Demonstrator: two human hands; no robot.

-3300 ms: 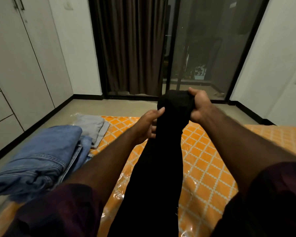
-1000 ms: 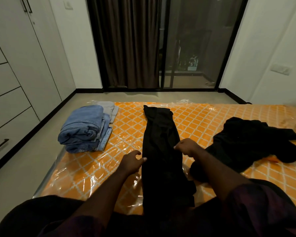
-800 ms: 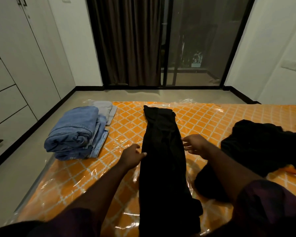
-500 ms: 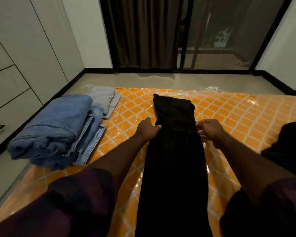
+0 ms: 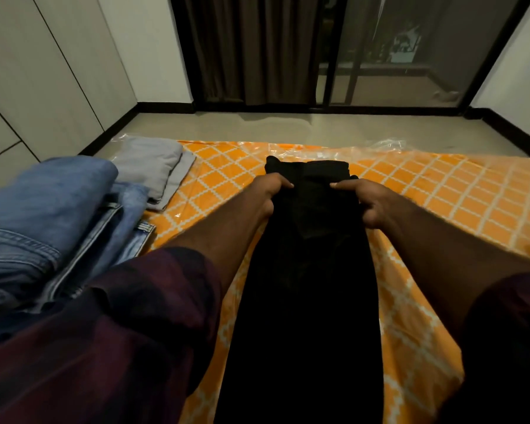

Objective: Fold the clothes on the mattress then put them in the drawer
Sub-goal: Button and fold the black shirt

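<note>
Forward along the black trousers (image 5: 306,286) my left hand (image 5: 268,195) and right hand (image 5: 366,203) have slid, each pinching an edge on the mattress (image 5: 441,194).

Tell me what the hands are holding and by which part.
The black trousers: the left hand grips their left edge and the right hand their right edge, both near the far end.
</note>
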